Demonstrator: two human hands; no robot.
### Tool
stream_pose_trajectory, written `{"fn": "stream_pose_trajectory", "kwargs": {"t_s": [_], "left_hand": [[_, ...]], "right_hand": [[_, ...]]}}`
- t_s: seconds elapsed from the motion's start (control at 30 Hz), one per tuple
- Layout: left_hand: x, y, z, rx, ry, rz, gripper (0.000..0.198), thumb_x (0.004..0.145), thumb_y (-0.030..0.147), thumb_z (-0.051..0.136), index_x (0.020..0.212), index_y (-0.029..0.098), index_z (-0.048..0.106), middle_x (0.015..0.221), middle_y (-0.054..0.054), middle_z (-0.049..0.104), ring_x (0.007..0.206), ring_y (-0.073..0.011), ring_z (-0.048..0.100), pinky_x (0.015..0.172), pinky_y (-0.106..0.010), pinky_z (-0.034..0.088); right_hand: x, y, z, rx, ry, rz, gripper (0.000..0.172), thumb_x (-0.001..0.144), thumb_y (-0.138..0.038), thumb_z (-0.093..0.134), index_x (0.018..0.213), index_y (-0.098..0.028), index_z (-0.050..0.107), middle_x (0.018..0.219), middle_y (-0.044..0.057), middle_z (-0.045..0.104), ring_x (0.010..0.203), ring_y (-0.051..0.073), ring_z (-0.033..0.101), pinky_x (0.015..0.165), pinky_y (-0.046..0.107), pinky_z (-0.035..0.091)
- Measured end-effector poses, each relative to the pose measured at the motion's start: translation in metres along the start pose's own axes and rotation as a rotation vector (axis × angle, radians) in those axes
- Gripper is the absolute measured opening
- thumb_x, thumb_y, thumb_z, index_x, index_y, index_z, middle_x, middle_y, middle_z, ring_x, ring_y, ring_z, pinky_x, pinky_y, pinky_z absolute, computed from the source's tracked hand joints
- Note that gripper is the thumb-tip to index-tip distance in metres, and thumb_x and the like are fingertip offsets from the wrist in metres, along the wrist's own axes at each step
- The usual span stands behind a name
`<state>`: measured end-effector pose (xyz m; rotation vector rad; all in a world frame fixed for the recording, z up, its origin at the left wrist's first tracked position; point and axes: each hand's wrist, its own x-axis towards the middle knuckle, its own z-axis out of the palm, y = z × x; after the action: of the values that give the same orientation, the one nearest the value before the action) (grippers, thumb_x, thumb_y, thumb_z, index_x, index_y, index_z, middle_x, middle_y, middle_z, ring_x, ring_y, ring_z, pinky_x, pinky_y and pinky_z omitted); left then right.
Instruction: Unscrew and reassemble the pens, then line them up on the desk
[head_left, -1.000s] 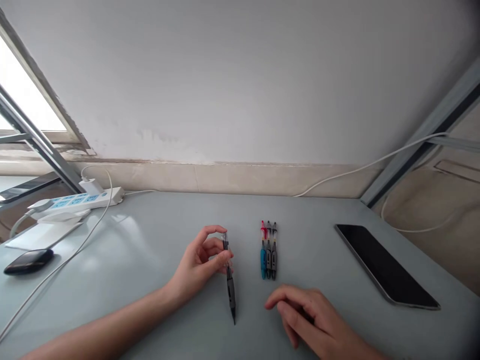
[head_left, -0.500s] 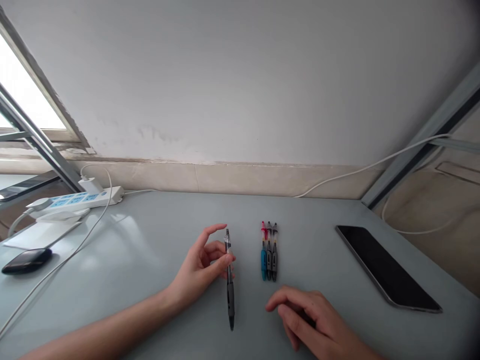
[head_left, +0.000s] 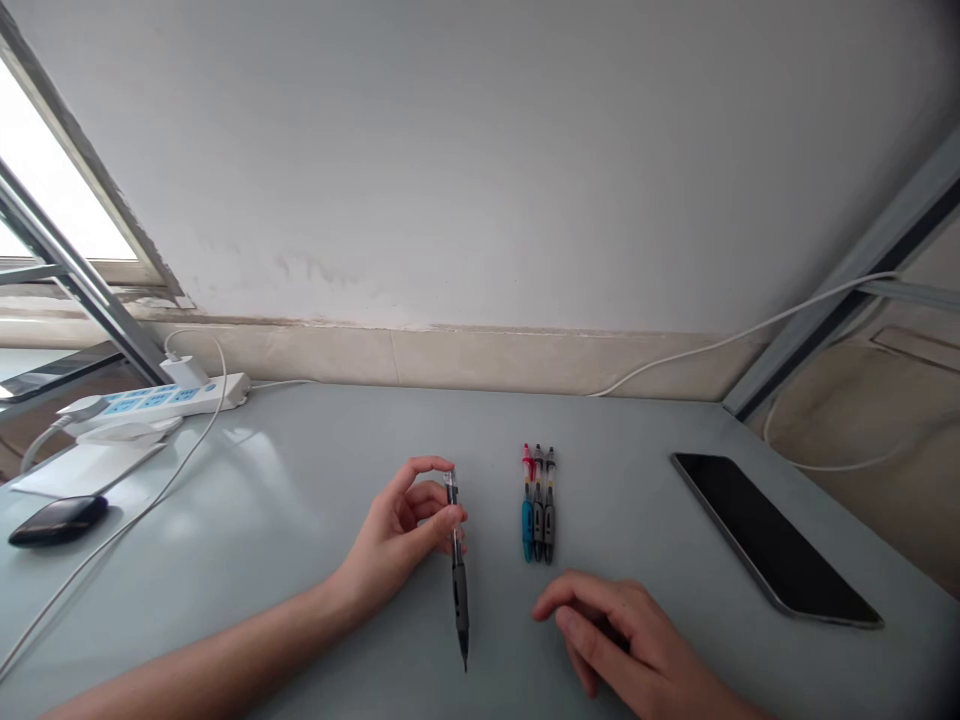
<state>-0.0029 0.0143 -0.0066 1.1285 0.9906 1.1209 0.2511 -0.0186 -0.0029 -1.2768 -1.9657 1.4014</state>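
Observation:
My left hand (head_left: 412, 515) is closed around a retractable pen (head_left: 459, 590) with a clear barrel and a dark grey grip. Its index finger bends over the pen's top end, pressing on it, while the thumb and other fingers hold the barrel. The pen points down toward me, with a thin tip showing at its lower end. My right hand (head_left: 622, 635) rests at the lower right with loosely bent fingers and nothing visible in them. Just beyond it, three pens (head_left: 538, 505) lie side by side, one with a blue grip and red top, two with dark grips.
A black tablet or large phone (head_left: 776, 540) lies on the grey desk (head_left: 322, 440) at the right. A white power strip (head_left: 172, 400) with cables, some white paper (head_left: 82, 468) and a black mouse-shaped object (head_left: 58, 521) are at the left. A wall stands behind.
My left index finger has pushed down the pen's top button, and a thin tip now sticks out at the lower end. My right hand has hardly moved.

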Motion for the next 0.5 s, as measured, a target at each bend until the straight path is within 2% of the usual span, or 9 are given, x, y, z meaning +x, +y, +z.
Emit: {"fn": "stream_pose_trajectory", "kwargs": {"t_s": [0.13,0.2,0.3,0.4,0.43,0.5], "left_hand": [[0.001,0.004,-0.001,0.010,0.017,0.000,0.035,0.089,0.033,0.071,0.118,0.028,0.052,0.079,0.004,0.059,0.073,-0.0138,0.061,0.067,-0.028,0.055],[0.001,0.008,0.000,0.026,0.016,0.002,0.035,0.089,0.034,0.070,0.118,0.028,0.051,0.079,0.005,0.057,0.075,-0.0145,0.061,0.070,-0.030,0.056],[0.002,0.016,0.003,0.067,0.015,0.012,0.038,0.089,0.034,0.069,0.122,0.029,0.050,0.079,0.004,0.056,0.082,-0.0163,0.061,0.071,-0.030,0.057],[0.007,0.026,0.009,0.113,0.011,0.028,0.042,0.090,0.035,0.067,0.127,0.031,0.047,0.079,0.005,0.055,0.085,-0.0168,0.062,0.073,-0.031,0.057],[0.011,0.028,0.010,0.133,0.006,0.030,0.042,0.090,0.035,0.066,0.127,0.032,0.047,0.079,0.005,0.055,0.086,-0.0171,0.062,0.073,-0.031,0.058],[0.022,0.031,0.013,0.185,-0.007,0.023,0.041,0.090,0.034,0.067,0.126,0.030,0.048,0.079,0.005,0.057,0.087,-0.0177,0.064,0.072,-0.030,0.058]], "right_hand": [[0.003,0.004,-0.002,0.002,-0.035,-0.044,0.033,0.097,-0.041,0.042,0.098,-0.017,0.065,0.056,-0.005,0.050,0.054,0.015,0.043,0.055,0.026,0.035],[0.003,0.001,-0.004,-0.054,-0.039,-0.060,0.030,0.098,-0.037,0.042,0.100,-0.018,0.065,0.058,-0.004,0.053,0.055,0.015,0.047,0.055,0.025,0.037],[0.002,-0.009,-0.010,-0.223,-0.008,-0.102,0.024,0.098,-0.030,0.045,0.101,-0.020,0.066,0.064,-0.002,0.060,0.060,0.016,0.056,0.055,0.023,0.042],[0.003,-0.021,-0.020,-0.478,0.055,-0.238,0.019,0.098,-0.022,0.046,0.105,-0.022,0.064,0.068,-0.004,0.064,0.056,0.014,0.057,0.051,0.020,0.044],[0.005,-0.024,-0.023,-0.557,0.081,-0.287,0.019,0.098,-0.020,0.046,0.107,-0.022,0.063,0.071,-0.003,0.065,0.056,0.013,0.058,0.052,0.020,0.046],[0.010,-0.027,-0.027,-0.668,0.123,-0.354,0.021,0.096,-0.015,0.049,0.111,-0.021,0.062,0.083,0.000,0.069,0.066,0.015,0.064,0.063,0.023,0.052]]}}
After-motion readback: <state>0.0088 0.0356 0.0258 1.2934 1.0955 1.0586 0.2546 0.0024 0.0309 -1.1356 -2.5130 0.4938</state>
